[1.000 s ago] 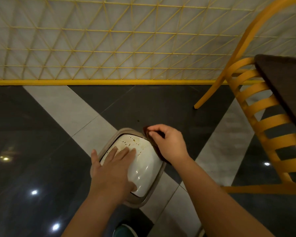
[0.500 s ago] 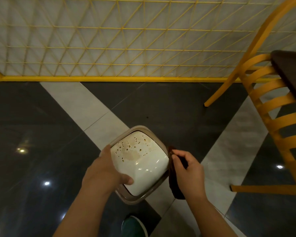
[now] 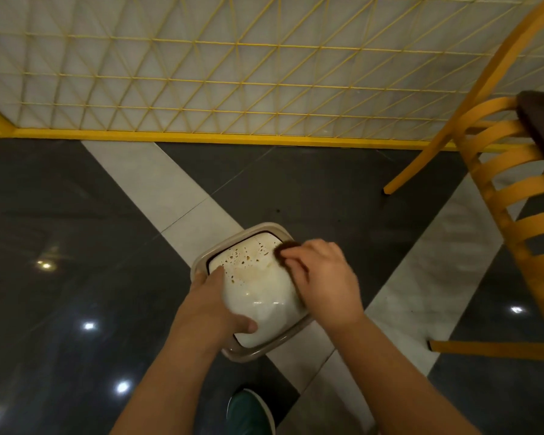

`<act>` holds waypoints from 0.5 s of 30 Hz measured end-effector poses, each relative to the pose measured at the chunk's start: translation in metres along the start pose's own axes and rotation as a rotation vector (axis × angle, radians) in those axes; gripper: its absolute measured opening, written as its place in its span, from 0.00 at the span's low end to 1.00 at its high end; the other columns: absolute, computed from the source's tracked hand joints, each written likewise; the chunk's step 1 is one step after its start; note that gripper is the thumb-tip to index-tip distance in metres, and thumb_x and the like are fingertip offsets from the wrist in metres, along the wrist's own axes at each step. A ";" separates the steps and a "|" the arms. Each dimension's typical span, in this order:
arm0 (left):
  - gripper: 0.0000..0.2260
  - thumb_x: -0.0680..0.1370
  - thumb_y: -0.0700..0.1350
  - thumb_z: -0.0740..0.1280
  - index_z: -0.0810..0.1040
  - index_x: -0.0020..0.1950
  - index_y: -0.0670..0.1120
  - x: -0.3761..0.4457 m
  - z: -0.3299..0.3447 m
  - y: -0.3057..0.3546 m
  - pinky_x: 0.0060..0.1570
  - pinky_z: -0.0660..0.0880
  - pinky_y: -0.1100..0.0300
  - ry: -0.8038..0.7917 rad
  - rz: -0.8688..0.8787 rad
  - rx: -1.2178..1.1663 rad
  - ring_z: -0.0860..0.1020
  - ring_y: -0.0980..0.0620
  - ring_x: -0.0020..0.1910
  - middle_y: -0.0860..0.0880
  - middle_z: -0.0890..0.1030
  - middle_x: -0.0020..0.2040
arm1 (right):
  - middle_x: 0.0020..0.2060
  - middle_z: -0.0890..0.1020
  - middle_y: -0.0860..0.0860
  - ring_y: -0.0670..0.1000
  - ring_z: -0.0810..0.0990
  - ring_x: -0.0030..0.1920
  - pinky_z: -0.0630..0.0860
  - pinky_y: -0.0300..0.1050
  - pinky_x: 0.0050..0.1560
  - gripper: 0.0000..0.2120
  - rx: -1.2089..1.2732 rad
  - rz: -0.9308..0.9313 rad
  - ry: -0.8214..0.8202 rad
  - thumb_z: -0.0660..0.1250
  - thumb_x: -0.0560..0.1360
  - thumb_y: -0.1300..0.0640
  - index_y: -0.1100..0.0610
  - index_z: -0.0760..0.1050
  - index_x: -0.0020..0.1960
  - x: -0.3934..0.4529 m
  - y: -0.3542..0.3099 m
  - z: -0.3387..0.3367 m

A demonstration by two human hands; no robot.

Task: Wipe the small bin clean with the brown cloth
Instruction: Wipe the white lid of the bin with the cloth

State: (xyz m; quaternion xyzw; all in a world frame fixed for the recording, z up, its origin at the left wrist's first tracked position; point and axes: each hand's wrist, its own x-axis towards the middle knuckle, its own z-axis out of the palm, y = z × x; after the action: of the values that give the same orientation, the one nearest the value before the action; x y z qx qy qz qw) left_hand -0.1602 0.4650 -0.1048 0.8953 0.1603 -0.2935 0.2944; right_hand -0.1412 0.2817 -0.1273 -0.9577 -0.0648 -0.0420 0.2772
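The small bin (image 3: 258, 293) stands on the floor, seen from above: a white domed lid with brown spots on its far half, inside a beige rim. My left hand (image 3: 214, 306) grips the bin's left side, thumb on the lid's near edge. My right hand (image 3: 324, 281) lies over the lid's right side and presses the brown cloth (image 3: 288, 251) onto its far right corner. Only a dark edge of the cloth shows beyond my fingers.
A yellow wooden chair (image 3: 515, 196) with a dark seat stands to the right. A yellow mesh fence (image 3: 233, 89) runs along the back. The floor is glossy dark tile crossed by pale stripes. My green shoe (image 3: 250, 412) is just below the bin.
My right hand has come up from the bin's right side and now holds the cloth on the lid's far right corner. My left hand shifted a little along the left edge.
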 end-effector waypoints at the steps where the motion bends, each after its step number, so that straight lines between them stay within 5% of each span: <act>1: 0.49 0.63 0.47 0.80 0.55 0.77 0.51 0.000 0.000 0.000 0.64 0.70 0.49 -0.001 0.004 -0.003 0.66 0.45 0.69 0.51 0.56 0.75 | 0.51 0.77 0.43 0.43 0.71 0.52 0.69 0.29 0.45 0.10 0.017 0.058 0.006 0.63 0.78 0.51 0.45 0.79 0.57 0.000 0.005 -0.003; 4: 0.50 0.63 0.48 0.80 0.54 0.77 0.51 0.002 -0.001 0.000 0.63 0.70 0.50 -0.004 -0.007 0.008 0.66 0.45 0.69 0.51 0.55 0.76 | 0.50 0.80 0.45 0.46 0.76 0.52 0.73 0.34 0.51 0.10 -0.015 -0.007 0.007 0.70 0.73 0.55 0.48 0.81 0.54 -0.020 -0.007 -0.003; 10: 0.48 0.64 0.51 0.78 0.54 0.77 0.50 0.002 -0.001 0.004 0.62 0.69 0.53 0.021 0.007 0.047 0.68 0.46 0.69 0.48 0.56 0.76 | 0.47 0.80 0.47 0.50 0.78 0.48 0.79 0.43 0.45 0.16 -0.028 -0.273 -0.149 0.77 0.64 0.57 0.50 0.82 0.51 -0.027 -0.034 0.028; 15: 0.50 0.64 0.47 0.79 0.53 0.78 0.52 -0.001 -0.003 0.002 0.67 0.68 0.48 -0.016 0.018 -0.014 0.65 0.45 0.70 0.51 0.54 0.77 | 0.54 0.77 0.45 0.48 0.72 0.55 0.75 0.41 0.50 0.11 -0.056 0.001 -0.065 0.66 0.76 0.52 0.46 0.78 0.58 0.007 -0.007 0.006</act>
State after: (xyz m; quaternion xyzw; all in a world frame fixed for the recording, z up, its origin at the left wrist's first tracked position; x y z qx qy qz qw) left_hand -0.1585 0.4646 -0.1016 0.8922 0.1517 -0.2970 0.3045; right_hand -0.1354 0.2916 -0.1276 -0.9659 -0.0723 -0.0127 0.2482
